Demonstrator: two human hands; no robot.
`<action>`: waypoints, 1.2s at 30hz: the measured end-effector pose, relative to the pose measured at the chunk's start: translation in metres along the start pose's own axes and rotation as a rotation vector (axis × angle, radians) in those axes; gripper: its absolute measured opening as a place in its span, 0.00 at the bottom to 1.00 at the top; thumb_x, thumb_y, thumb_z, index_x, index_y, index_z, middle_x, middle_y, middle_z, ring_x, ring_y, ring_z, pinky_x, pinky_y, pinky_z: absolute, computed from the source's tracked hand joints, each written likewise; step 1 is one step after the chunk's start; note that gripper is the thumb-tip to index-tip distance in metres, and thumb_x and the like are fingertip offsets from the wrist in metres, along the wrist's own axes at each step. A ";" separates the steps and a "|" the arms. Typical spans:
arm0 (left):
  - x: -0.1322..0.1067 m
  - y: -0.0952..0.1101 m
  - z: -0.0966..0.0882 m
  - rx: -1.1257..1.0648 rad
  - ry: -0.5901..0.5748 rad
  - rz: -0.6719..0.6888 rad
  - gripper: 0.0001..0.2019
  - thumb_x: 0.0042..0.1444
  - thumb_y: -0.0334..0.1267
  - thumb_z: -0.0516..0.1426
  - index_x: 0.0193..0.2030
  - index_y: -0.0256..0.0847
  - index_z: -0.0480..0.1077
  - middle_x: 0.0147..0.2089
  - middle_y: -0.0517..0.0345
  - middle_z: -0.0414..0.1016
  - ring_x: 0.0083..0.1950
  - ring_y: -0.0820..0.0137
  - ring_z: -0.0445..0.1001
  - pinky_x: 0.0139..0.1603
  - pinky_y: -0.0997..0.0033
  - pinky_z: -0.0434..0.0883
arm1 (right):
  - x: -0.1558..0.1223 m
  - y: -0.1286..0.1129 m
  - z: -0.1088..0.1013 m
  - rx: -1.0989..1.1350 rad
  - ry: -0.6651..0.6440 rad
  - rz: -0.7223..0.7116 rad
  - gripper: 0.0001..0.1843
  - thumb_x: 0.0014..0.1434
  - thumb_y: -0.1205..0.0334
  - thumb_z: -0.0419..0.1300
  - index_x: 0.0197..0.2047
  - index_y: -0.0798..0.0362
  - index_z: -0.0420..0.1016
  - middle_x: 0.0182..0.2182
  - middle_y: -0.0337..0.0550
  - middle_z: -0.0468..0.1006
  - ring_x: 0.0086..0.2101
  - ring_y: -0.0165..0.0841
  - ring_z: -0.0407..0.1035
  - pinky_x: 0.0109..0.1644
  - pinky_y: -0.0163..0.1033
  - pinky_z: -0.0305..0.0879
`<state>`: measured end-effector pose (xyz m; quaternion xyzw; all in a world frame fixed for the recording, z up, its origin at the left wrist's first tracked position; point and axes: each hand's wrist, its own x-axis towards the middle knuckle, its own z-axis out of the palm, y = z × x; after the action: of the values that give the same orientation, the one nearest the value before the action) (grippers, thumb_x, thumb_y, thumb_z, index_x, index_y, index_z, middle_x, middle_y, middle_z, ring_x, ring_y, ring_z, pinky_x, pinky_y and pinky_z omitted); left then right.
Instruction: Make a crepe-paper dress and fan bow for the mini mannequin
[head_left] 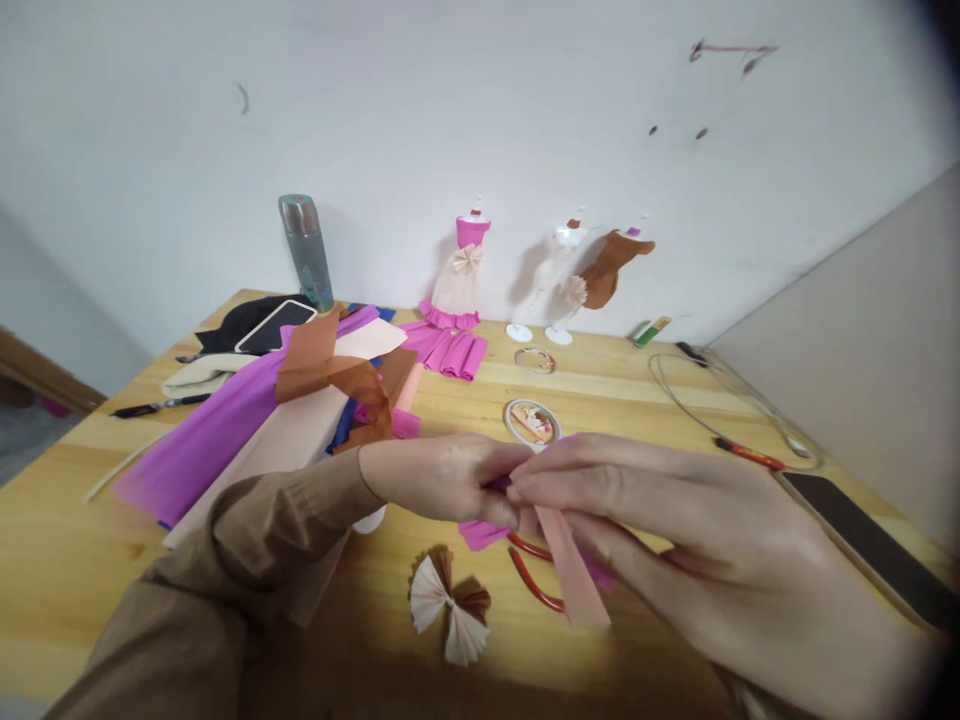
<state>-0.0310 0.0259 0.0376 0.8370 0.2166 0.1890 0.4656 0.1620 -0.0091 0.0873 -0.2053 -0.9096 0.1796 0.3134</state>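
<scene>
My left hand (450, 478) and my right hand (675, 510) meet fingertip to fingertip above the table, both closed in a pinch. Between them are a purple crepe paper piece (484, 535), its lower end below my left fingers, and a peach crepe paper strip (571, 575) hanging down under my right fingers. The pinched spot itself is mostly hidden by the fingers. Red-handled scissors (536, 585) lie beneath, partly covered by the strip. A pleated cream and brown paper bow (450, 605) rests on the table in front of me.
Crepe paper sheets (225, 430) pile up at left, near a phone (277, 327) and a flask (307, 255). Small dress forms (470, 265) stand along the wall. A tape roll (532, 422) lies beyond my hands. At right are a cable (675, 400) and a dark phone (862, 540).
</scene>
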 end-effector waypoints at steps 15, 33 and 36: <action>0.001 -0.009 0.001 0.102 -0.106 0.074 0.15 0.50 0.36 0.59 0.20 0.41 0.56 0.20 0.66 0.56 0.24 0.76 0.58 0.28 0.73 0.61 | 0.039 0.021 -0.007 0.026 -0.112 -0.112 0.08 0.58 0.75 0.58 0.32 0.57 0.76 0.24 0.39 0.77 0.23 0.25 0.67 0.28 0.32 0.59; 0.001 -0.001 -0.010 -0.125 -0.237 0.041 0.09 0.52 0.38 0.59 0.37 0.35 0.70 0.36 0.57 0.73 0.38 0.70 0.70 0.41 0.71 0.69 | 0.043 0.098 0.000 0.729 -0.375 0.615 0.12 0.49 0.56 0.68 0.27 0.57 0.75 0.20 0.36 0.72 0.20 0.23 0.61 0.23 0.31 0.58; 0.002 -0.004 -0.014 -0.191 -0.194 0.019 0.06 0.48 0.35 0.60 0.33 0.36 0.70 0.29 0.63 0.68 0.37 0.70 0.69 0.42 0.71 0.69 | 0.033 0.107 0.012 0.818 -0.299 0.661 0.12 0.47 0.57 0.69 0.27 0.56 0.74 0.20 0.35 0.73 0.20 0.23 0.63 0.24 0.30 0.60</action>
<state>-0.0377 0.0385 0.0416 0.8052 0.1436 0.1314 0.5602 0.1590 0.0960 0.0460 -0.3139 -0.6872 0.6348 0.1620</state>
